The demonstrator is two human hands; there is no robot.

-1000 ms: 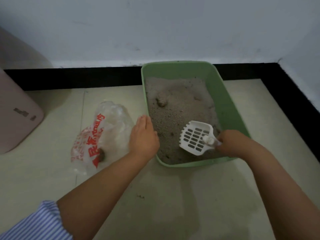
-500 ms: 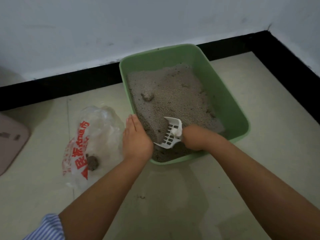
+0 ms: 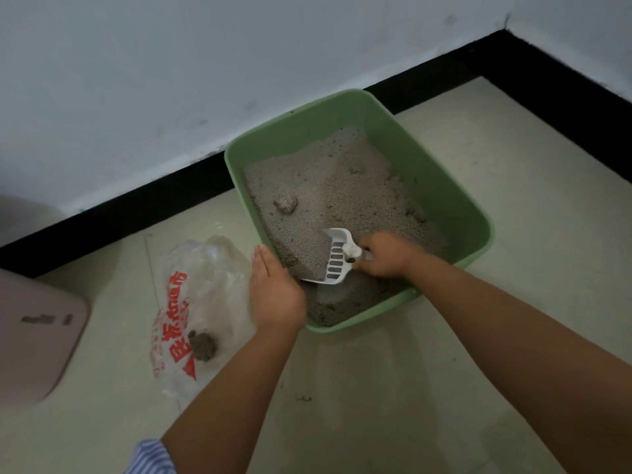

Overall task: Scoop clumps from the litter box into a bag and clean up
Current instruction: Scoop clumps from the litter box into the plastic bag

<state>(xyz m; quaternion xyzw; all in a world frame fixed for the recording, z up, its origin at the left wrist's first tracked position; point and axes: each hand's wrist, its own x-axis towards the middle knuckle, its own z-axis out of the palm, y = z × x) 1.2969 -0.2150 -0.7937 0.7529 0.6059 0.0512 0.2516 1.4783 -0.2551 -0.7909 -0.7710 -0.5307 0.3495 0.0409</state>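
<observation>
Green litter box [image 3: 455, 186] sits on the tile floor [image 3: 478, 388] against the black baseboard, litter piled toward its far and left side, thinner at the near edge. Clear plastic bag [image 3: 201, 268] with red print lies on the floor just left of the box, one dark clump [image 3: 202, 344] already inside. Left hand [image 3: 275, 295] flat, fingers straight, resting on the box's near-left rim, holding nothing. Right hand [image 3: 388, 255] curled round the handle of the white slotted scoop [image 3: 333, 258], scoop dug into litter near the near-left wall, loaded with litter. Round clump [image 3: 285, 203] sits exposed by the left wall, not yet taken. To do it well, probably: keep the box braced, lift the scoop level, shake loose litter through the slots, then carry over the rim to the bag.
</observation>
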